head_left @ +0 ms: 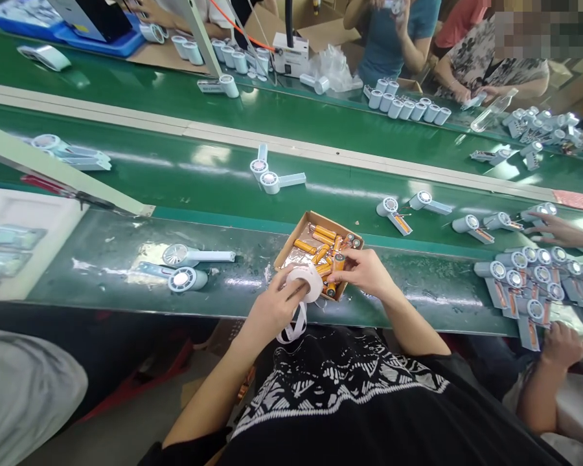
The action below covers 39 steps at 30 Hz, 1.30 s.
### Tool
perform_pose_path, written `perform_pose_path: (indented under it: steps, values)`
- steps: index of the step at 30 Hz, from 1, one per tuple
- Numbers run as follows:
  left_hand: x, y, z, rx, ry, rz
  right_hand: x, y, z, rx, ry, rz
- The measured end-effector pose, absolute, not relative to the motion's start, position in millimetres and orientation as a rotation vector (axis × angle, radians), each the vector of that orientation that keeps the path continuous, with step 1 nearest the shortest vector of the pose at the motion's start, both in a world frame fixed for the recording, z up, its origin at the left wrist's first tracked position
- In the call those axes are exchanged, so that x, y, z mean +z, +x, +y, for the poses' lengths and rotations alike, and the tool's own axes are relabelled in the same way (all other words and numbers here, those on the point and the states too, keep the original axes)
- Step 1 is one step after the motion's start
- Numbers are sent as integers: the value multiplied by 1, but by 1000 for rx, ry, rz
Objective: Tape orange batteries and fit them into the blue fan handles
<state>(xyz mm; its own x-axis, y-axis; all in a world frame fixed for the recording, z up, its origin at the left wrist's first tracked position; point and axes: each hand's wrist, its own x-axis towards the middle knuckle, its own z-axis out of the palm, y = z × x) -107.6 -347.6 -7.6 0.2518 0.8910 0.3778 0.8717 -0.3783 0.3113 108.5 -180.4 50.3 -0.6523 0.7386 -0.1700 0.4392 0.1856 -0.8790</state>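
My left hand [272, 307] grips a roll of white tape [313, 285], with a loose strip [297, 327] of it hanging below. The roll is over the near left corner of a small cardboard box [291, 236]. Inside the box lie several orange cylindrical batteries [324, 232], some on their sides and some on end. At the box's right edge my right hand [366, 272] is closed on one orange battery [339, 263], held roughly upright between thumb and fingers. Left of the box, two light-blue handheld fans [187, 278] rest on the bench.
The green conveyor [184, 175] runs beyond the bench, carrying several fan bodies [271, 181]. At right a heap of opened fans [534, 278] lies near a co-worker's hands [563, 343]. A white foam tray [53, 213] stands left, below a slanted metal post [78, 175]. Other people sit across.
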Motion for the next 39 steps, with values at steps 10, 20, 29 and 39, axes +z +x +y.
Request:
perform_pose_path:
  steps: [10,20,29,39]
  values:
    - [2,-96,-335,668,2574,1693,57,98,-193,1079,-1199,-2510]
    - [7,-74,-321,680,2420,1811,60,127,-177,1618,-1107,-2285]
    - [13,-58,-298,842,2437,1920,27,105,-205,1626,-1112,-1176]
    - [-2,-43,-290,938,2572,1503,52,152,-123,958,-977,-825]
